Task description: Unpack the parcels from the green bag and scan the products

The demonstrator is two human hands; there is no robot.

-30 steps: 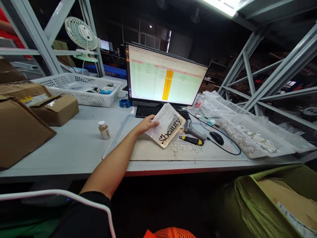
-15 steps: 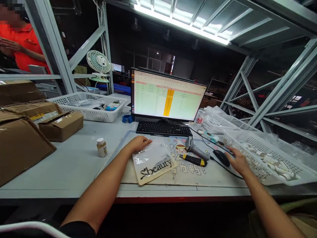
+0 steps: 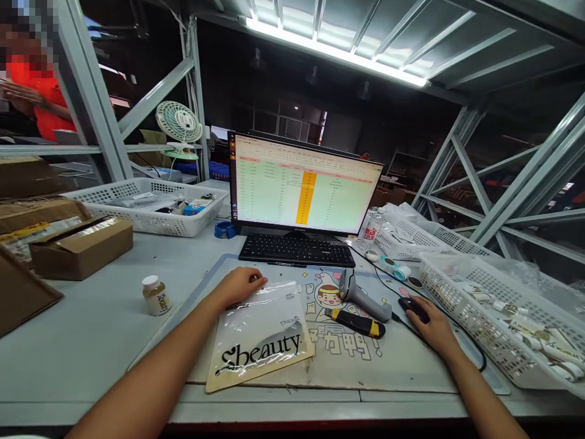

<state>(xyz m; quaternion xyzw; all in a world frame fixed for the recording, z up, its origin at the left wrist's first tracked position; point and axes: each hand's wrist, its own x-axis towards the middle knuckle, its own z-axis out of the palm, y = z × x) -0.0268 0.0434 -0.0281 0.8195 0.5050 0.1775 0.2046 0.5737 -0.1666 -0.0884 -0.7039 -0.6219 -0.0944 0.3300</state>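
My left hand (image 3: 241,285), its fingers curled, grips the top edge of a flat plastic pouch (image 3: 269,323) printed "Sbeauty", which lies on the desk mat. On the right, my right hand (image 3: 432,326) is wrapped over a black computer mouse (image 3: 415,310). Between the two hands lie a grey barcode scanner (image 3: 365,299) and a black and yellow utility knife (image 3: 359,322). A small capped bottle (image 3: 156,297) with a label stands left of my left forearm.
A monitor (image 3: 306,186) showing a spreadsheet stands behind a black keyboard (image 3: 297,249). At the right is a white basket (image 3: 466,311) of small bottles and tubes. Cardboard boxes (image 3: 82,250) and another white basket (image 3: 183,225) occupy the left. A person in red (image 3: 50,103) stands beyond the rack.
My right hand has moved from beside the mouse onto it. The left hand stays at the pouch's top edge. The view has come closer to the desk.
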